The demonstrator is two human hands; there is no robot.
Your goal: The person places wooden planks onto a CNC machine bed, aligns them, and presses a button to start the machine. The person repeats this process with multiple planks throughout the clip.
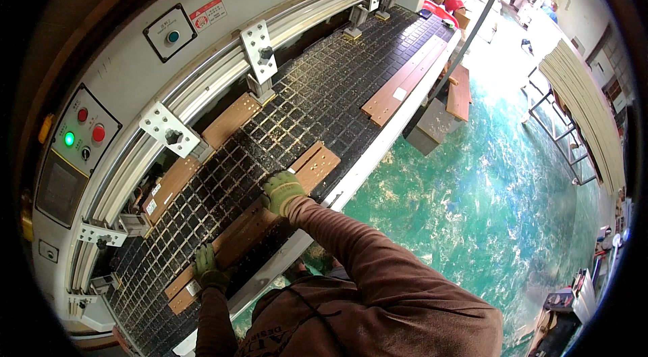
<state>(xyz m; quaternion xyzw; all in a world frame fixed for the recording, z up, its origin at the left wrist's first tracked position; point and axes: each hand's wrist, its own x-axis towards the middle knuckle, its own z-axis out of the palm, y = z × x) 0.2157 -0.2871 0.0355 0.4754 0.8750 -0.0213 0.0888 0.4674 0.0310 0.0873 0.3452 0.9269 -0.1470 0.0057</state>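
Two hands, both in green gloves, are working low over a black gridded table (283, 131). The left hand (211, 269) is lying on the near-left end of the brown boards (237, 234), and the right hand (283, 193) is lying farther right along them; both are bending their fingers partway, but whether they are gripping or only pressing I cannot tell. The boards, seemingly two strips side by side, are running slantwise along the near half of the table, close to its pale front edge (351, 183). Two more brown strips (405, 80) are lying together at the far right, and two shorter brown pieces (230, 120) are sitting along the far-left side, by the rail. At least four white bracket plates (159, 120) are hanging there. One control panel (101, 112) is showing two red buttons, one glowing green button and one black knob. One stack of beige panels (586, 114) is resting on a rack at the right.
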